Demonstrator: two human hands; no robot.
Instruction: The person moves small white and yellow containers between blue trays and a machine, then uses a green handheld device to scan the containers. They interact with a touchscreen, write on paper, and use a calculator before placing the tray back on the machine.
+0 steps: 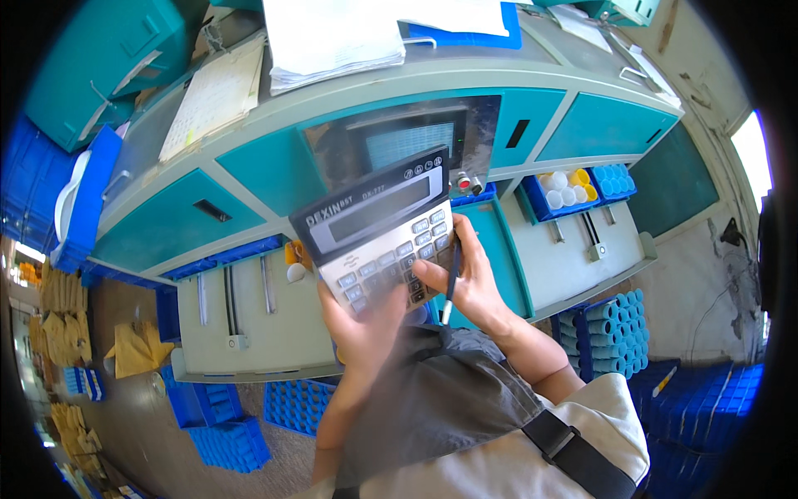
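Note:
A large calculator [378, 224] with a dark top, a grey display and pale keys is held up tilted before my chest. My right hand [475, 287] grips its right edge, the thumb lying over the lower keys. A dark pen with a light tip [451, 287] also sits in that hand, pointing down. My left hand [366, 328] is at the calculator's lower left edge, fingers behind it. Its thumb area is smeared by motion over the keys. The display is too dim to read.
A teal machine cabinet [258, 187] with an inset screen [407, 143] and red button [464, 181] stands ahead. Papers [332, 41] lie on top. Blue bins [553, 195] with white and yellow cups sit at right. Stacked blue trays [224, 445] stand on the floor.

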